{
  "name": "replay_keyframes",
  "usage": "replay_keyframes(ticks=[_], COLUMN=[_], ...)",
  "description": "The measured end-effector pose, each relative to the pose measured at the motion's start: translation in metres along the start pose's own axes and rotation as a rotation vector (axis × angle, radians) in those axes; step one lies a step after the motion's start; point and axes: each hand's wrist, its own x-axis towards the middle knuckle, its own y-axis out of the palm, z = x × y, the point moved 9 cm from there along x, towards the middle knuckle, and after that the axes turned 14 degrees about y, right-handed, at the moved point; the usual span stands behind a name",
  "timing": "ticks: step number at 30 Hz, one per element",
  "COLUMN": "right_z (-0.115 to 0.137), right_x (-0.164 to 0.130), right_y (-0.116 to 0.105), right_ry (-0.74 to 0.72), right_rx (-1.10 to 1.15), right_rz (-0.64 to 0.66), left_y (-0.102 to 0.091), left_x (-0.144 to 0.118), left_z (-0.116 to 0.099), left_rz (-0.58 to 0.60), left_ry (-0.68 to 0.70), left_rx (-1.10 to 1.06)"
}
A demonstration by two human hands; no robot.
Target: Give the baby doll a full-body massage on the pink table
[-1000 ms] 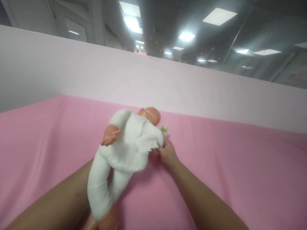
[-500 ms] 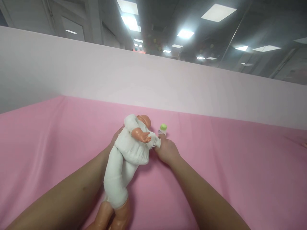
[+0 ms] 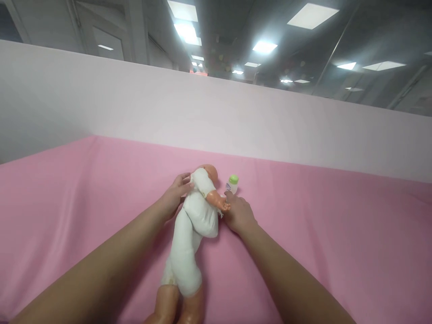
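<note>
A baby doll [image 3: 202,216] with a white cloth body and orange-brown plastic head, hands and legs lies turned on its side, its legs toward me. My left hand [image 3: 176,193] rests against the doll's upper back, its fingers apart and its thumb on the shoulder. In front of the doll's chest, my right hand [image 3: 239,211] is closed on the doll's lower arm; the doll's upper hand partly covers its fingers. Just beyond my right hand, a small clear bottle [image 3: 232,184] with a green cap stands on the pink surface.
A pink sheet [image 3: 303,238] with soft folds covers the surface beneath. Behind it stands a low white wall [image 3: 236,117], with glass reflecting ceiling lights above. A door [image 3: 104,36] shows at the back left.
The doll has shifted right and its upper arm has swung toward my right hand. My left hand has come out from behind the doll's back, its fingers now showing.
</note>
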Motion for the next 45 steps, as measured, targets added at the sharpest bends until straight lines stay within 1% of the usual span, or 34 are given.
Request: replay_keyframes(ticks=[3,5,7,8,11,13,14,16,18,22,24,26,27,29,31,32,33,34,37,38,40,43,44,45], right_z=[0.007,0.011,0.017,0.020,0.028,0.033,0.036,0.039,0.042,0.044,0.044,0.042,0.041,0.040,0.040,0.040,0.040,0.039,0.038,0.039,0.040,0.042,0.042,0.041], right_x=[-0.005,-0.011,-0.019,-0.022,-0.031,-0.035,-0.037,-0.041,-0.044,-0.047,-0.047,-0.045,-0.043,-0.040,-0.038,-0.037,-0.037,-0.036,-0.037,-0.038,-0.040,-0.040,-0.040,-0.039], right_y=[-0.004,-0.010,-0.017,-0.019,-0.019,-0.019,-0.019,-0.017,-0.012,0.001,0.005,0.010,0.011,0.014,0.014,0.015,0.015,0.015,0.014,0.014,0.012,0.011,0.012,0.013], right_ry=[-0.028,-0.055,-0.092,-0.112,-0.163,-0.203,-0.227,-0.268,-0.282,-0.244,-0.216,-0.185,-0.173,-0.165,-0.173,-0.175,-0.173,-0.166,-0.151,-0.153,-0.175,-0.213,-0.215,-0.209], right_rx=[0.013,0.049,0.075,0.082,0.132,0.214,0.258,0.320,0.324,0.239,0.226,0.238,0.247,0.265,0.278,0.281,0.283,0.284,0.292,0.299,0.316,0.335,0.331,0.320], right_rz=[-0.040,-0.087,-0.137,-0.152,-0.141,-0.122,-0.119,-0.111,-0.072,0.017,0.048,0.081,0.094,0.114,0.129,0.135,0.141,0.147,0.156,0.155,0.147,0.143,0.152,0.166], left_y=[0.011,0.015,0.014,0.012,0.001,-0.007,-0.011,-0.013,-0.012,-0.016,-0.017,-0.018,-0.018,-0.016,-0.009,-0.004,-0.001,0.002,0.003,0.003,0.006,0.016,0.018,0.019], left_x=[-0.005,-0.007,-0.005,-0.004,0.003,0.005,0.006,0.007,0.007,0.006,0.005,0.002,0.001,-0.001,-0.002,-0.003,-0.004,-0.004,-0.008,-0.009,-0.011,-0.012,-0.013,-0.014], left_z=[-0.010,-0.016,-0.016,-0.011,0.014,0.033,0.041,0.050,0.054,0.056,0.055,0.055,0.055,0.054,0.051,0.049,0.047,0.044,0.037,0.035,0.029,0.022,0.023,0.026], left_rz=[0.228,0.321,0.338,0.330,0.277,0.237,0.228,0.247,0.303,0.401,0.429,0.436,0.416,0.329,0.233,0.190,0.155,0.128,0.058,0.065,0.139,0.331,0.386,0.434], left_ry=[0.078,0.159,0.223,0.230,0.158,0.091,0.069,0.052,0.045,-0.013,-0.031,-0.049,-0.065,-0.105,-0.141,-0.155,-0.165,-0.172,-0.177,-0.175,-0.121,0.033,0.052,0.044], left_rx=[0.128,0.291,0.412,0.439,0.431,0.437,0.451,0.506,0.641,1.046,1.136,1.107,1.037,0.785,0.468,0.352,0.285,0.262,0.333,0.387,0.540,0.782,0.830,0.878])
